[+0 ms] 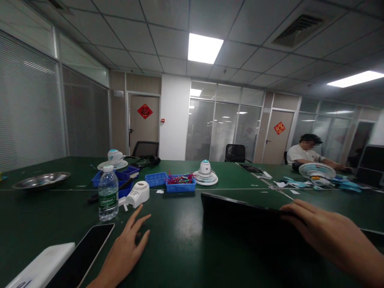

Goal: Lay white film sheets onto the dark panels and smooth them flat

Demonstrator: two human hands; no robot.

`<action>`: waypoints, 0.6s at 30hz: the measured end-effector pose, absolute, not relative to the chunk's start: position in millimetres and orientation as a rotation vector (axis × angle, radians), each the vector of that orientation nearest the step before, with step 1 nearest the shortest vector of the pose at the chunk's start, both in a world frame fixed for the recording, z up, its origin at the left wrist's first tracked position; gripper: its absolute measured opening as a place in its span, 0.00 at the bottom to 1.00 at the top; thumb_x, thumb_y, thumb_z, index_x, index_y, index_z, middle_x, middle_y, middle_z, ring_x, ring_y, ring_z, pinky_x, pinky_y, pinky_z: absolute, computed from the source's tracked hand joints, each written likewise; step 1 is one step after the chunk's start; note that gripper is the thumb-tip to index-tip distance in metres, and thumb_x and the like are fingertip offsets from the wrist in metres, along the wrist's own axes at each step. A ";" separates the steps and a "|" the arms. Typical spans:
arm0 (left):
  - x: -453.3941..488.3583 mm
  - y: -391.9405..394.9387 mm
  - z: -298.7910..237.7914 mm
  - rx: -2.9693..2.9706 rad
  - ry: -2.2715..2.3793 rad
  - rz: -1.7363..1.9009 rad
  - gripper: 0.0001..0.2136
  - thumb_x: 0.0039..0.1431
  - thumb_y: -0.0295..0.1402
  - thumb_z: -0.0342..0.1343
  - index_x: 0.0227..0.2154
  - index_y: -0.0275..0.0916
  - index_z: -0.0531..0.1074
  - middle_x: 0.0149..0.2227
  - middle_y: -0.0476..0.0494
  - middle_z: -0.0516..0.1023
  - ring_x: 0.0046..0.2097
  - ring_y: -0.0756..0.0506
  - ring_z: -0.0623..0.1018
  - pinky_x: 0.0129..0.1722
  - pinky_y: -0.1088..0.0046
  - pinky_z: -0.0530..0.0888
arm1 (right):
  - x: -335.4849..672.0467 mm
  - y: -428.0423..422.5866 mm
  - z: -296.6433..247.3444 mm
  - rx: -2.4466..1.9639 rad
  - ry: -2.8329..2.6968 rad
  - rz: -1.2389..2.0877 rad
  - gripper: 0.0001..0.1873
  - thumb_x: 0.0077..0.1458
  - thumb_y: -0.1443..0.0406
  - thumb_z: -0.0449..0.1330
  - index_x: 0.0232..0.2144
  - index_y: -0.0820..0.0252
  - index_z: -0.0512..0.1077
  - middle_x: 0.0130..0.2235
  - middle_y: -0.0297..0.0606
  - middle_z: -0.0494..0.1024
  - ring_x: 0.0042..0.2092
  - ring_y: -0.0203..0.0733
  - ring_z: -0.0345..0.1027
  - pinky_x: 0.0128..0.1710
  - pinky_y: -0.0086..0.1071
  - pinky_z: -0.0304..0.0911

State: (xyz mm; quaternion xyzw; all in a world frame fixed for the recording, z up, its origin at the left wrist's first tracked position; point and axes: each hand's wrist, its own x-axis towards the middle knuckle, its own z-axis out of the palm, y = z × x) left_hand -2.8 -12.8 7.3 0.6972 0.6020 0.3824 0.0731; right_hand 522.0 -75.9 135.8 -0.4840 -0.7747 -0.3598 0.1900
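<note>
My left hand [126,248] lies flat on the green table [180,244] with its fingers spread, holding nothing. It sits just right of a black phone [82,256] and short of a white fan housing [137,194]. My right hand [327,234] rests over the top edge of a black laptop lid [240,214], its fingers curled onto the lid. A clear water bottle [108,194] stands upright beyond the phone.
Blue trays [180,183] with small coloured parts, two white fan parts [205,174] and a metal dish [40,180] lie farther back. A white box [42,266] is at the near left. A seated person [306,154] works at the far right beside another fan [317,172].
</note>
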 end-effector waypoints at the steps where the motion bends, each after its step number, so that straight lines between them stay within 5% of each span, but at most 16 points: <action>1: -5.0 -11.1 6.2 2.074 1.815 1.122 0.21 0.65 0.46 0.49 0.57 0.48 0.71 0.73 0.43 0.52 0.46 0.41 0.84 0.46 0.61 0.81 | 530.9 -75.5 136.9 -1.408 -2.171 -1.022 0.15 0.64 0.56 0.50 0.42 0.49 0.75 0.37 0.35 0.82 0.26 0.41 0.76 0.20 0.33 0.67; 6: -11.0 -6.7 1.6 2.120 1.855 0.963 0.19 0.64 0.45 0.48 0.51 0.44 0.77 0.71 0.41 0.58 0.60 0.36 0.75 0.54 0.55 0.76 | 562.6 -64.4 134.3 -1.699 -2.104 -1.003 0.12 0.59 0.58 0.54 0.39 0.51 0.75 0.36 0.39 0.83 0.27 0.48 0.76 0.22 0.38 0.65; 18: -16.6 -7.6 -1.3 2.109 1.852 0.866 0.20 0.64 0.44 0.48 0.49 0.44 0.78 0.69 0.41 0.61 0.61 0.35 0.74 0.57 0.54 0.74 | 581.4 -23.0 118.3 -1.889 -2.129 -0.977 0.15 0.66 0.64 0.49 0.43 0.58 0.76 0.37 0.48 0.83 0.34 0.51 0.78 0.30 0.39 0.66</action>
